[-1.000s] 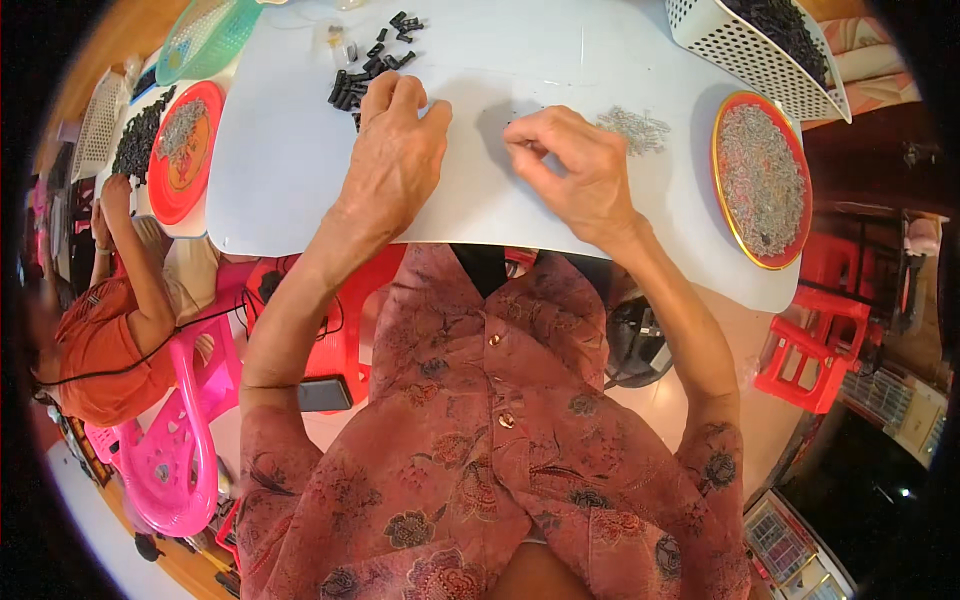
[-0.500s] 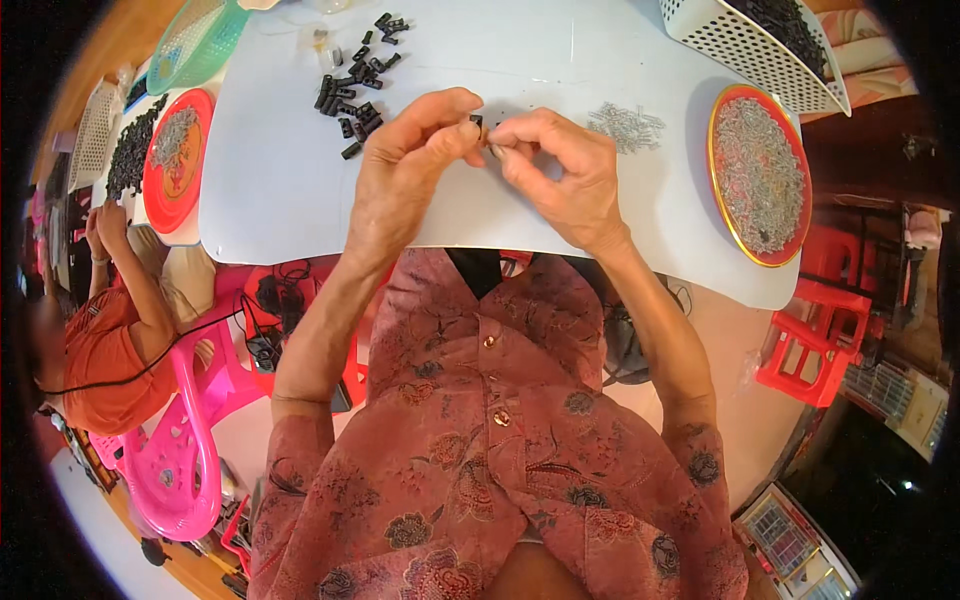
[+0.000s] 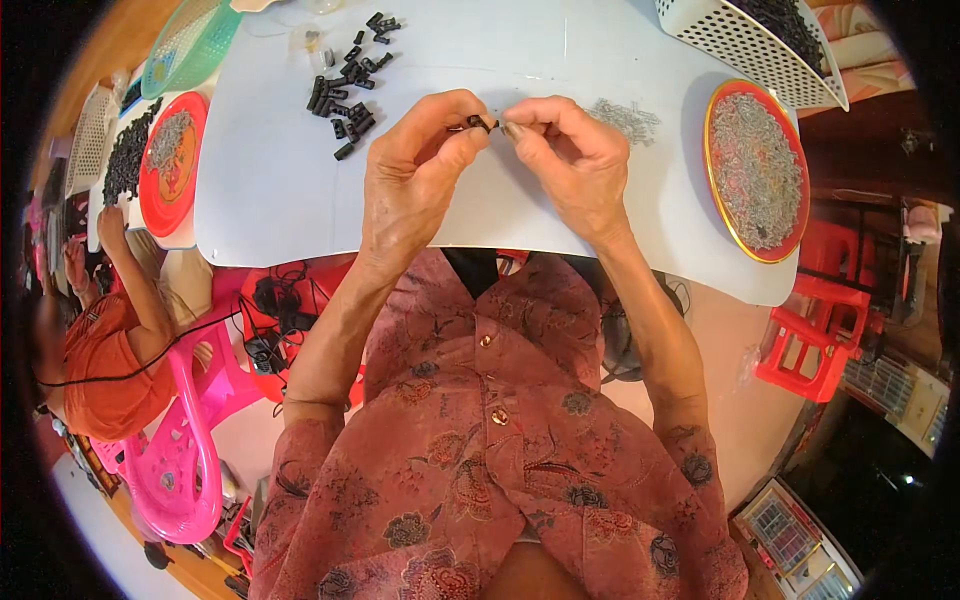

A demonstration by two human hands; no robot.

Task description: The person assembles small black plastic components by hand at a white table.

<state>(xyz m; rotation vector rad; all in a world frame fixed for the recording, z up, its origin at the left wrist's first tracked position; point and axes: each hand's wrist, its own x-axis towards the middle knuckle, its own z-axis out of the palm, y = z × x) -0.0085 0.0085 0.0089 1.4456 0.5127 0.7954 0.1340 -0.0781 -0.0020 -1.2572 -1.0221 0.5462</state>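
Note:
Over the near middle of the table, my left hand (image 3: 415,160) pinches a small black plastic piece (image 3: 481,122) between thumb and fingertips. My right hand (image 3: 580,165) is closed right beside it, thumb against fingers, its tips almost touching the black piece. Whatever the right fingertips hold is too small and too covered to name. Beyond my left hand lies a loose group of similar black plastic pieces (image 3: 347,92). Just past my right hand, small thin silvery pieces (image 3: 626,121) are spread on the white table (image 3: 480,205).
A red plate with a gold rim (image 3: 709,165) heaped with silvery pieces stands at right. Behind it is a white perforated basket (image 3: 690,35) of black parts. At left, a co-worker's hand (image 3: 112,222) reaches toward black pieces (image 3: 128,150) near another red plate (image 3: 150,210).
Both hands have shifted slightly, and the black piece now lies tilted sideways toward my right fingertips. The co-worker's hands have moved apart, one now by the black pieces.

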